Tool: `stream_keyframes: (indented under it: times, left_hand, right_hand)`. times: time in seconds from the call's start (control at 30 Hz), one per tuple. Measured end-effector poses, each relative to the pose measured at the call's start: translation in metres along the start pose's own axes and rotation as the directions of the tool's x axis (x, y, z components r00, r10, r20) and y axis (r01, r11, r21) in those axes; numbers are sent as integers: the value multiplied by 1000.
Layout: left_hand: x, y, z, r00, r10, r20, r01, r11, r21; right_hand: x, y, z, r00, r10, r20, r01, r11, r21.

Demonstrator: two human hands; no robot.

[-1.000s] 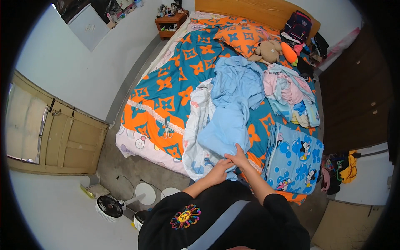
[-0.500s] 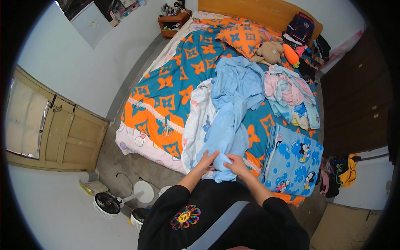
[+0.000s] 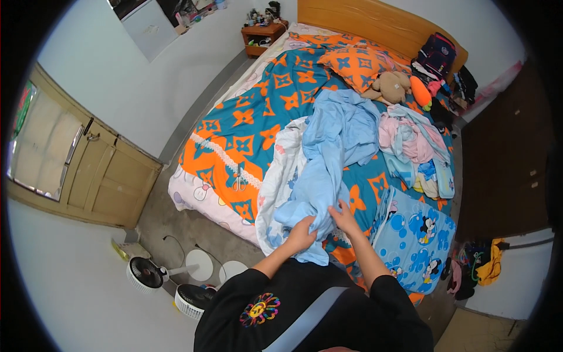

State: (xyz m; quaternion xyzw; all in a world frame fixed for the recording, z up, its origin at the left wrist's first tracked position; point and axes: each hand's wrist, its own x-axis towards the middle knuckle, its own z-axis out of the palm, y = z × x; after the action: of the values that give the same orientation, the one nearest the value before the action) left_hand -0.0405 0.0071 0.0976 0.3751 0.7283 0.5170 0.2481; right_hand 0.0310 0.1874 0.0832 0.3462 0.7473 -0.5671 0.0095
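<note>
A long light blue cloth point(image 3: 319, 182), probably bedding, lies crumpled from the middle of the bed down to its near edge, where its end hangs in front of me. My left hand point(image 3: 301, 236) is closed on a bunched part near that end. A little farther away and to the right, my right hand point(image 3: 345, 219) pinches the cloth's right edge, its fingertips partly hidden. Under the blue cloth, a white printed cloth point(image 3: 281, 158) shows along the left side. To the right lies a folded blue cartoon-print cover point(image 3: 410, 234).
Scissors point(image 3: 239, 180) rest on the orange and teal bedspread point(image 3: 243, 144). Pink and blue clothes point(image 3: 413, 141), a plush toy point(image 3: 391, 87) and a backpack point(image 3: 436, 54) lie toward the far right. Two white fans point(image 3: 145, 274) stand on the floor at the left.
My right hand has moved away from me and up along the blue cloth's right edge. My left hand has shifted slightly nearer to me, bunching the cloth. The view has tilted a little.
</note>
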Motion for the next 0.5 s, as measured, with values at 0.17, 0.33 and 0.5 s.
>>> stream_keyframes:
  times: [0.17,0.33,0.5]
  left_hand:
    - [-18,39,10,986,-17,165,8,998,55]
    - [-34,56,0,973,38,226,-65,991,115]
    - [-32,53,-23,948,79,307,-118,987,108]
  right_hand:
    - [34,14,-12,992,124,-18,-121,984,132]
    - [51,16,3,959,284,1,-279,942,187]
    - [65,23,25,961,253,-115,-232,958,167]
